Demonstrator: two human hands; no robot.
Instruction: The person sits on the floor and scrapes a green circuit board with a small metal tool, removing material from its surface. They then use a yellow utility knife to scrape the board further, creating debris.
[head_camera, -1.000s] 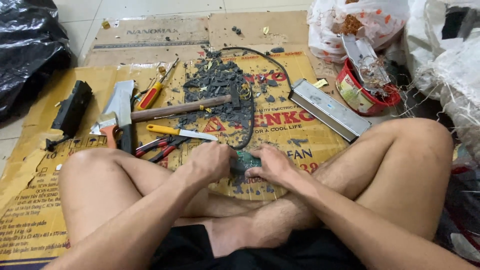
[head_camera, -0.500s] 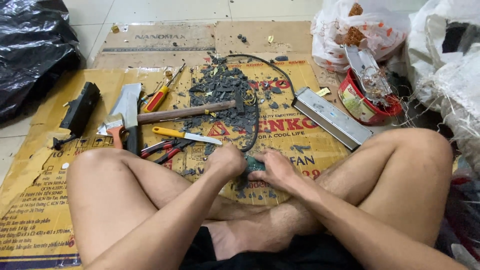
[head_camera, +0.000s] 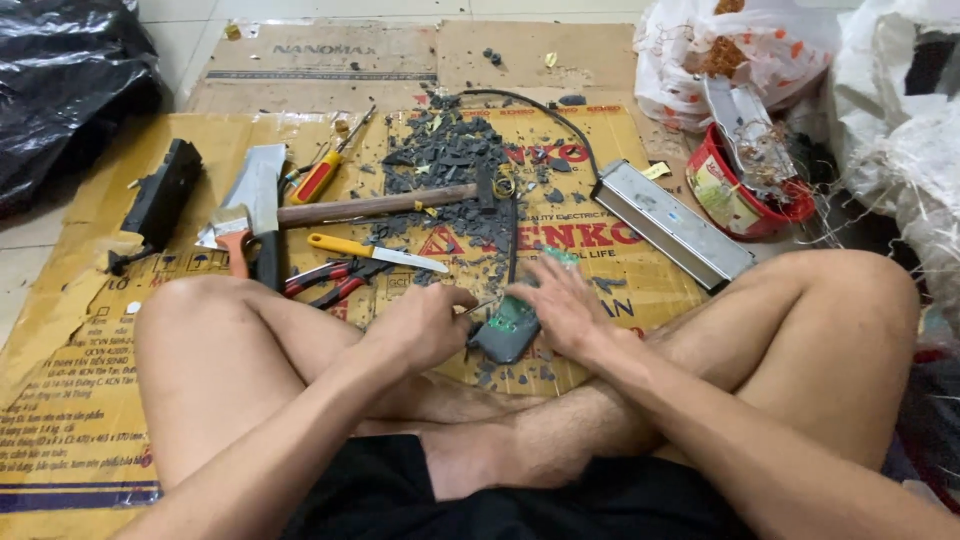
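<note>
Right now my left hand (head_camera: 425, 325) is curled shut around a thin metal tool (head_camera: 478, 309), and its tip points at the small dark case (head_camera: 507, 335) in front of my crossed legs. My right hand (head_camera: 560, 305) lies on top of that case with the fingers spread, pressing it down on the cardboard (head_camera: 90, 400). A bit of green board shows inside the case, so I think I am in the middle of prying it open. Next I need to push the tip into the gap and keep the case from sliding. I must go slow so the tip does not slip into my fingers. Just past my hands lie red pliers (head_camera: 335, 280), a yellow knife (head_camera: 375, 252), a hammer (head_camera: 375, 207) and a heap of dark broken bits (head_camera: 440, 155). A long metal box (head_camera: 670, 222) lies off to the right.
</note>
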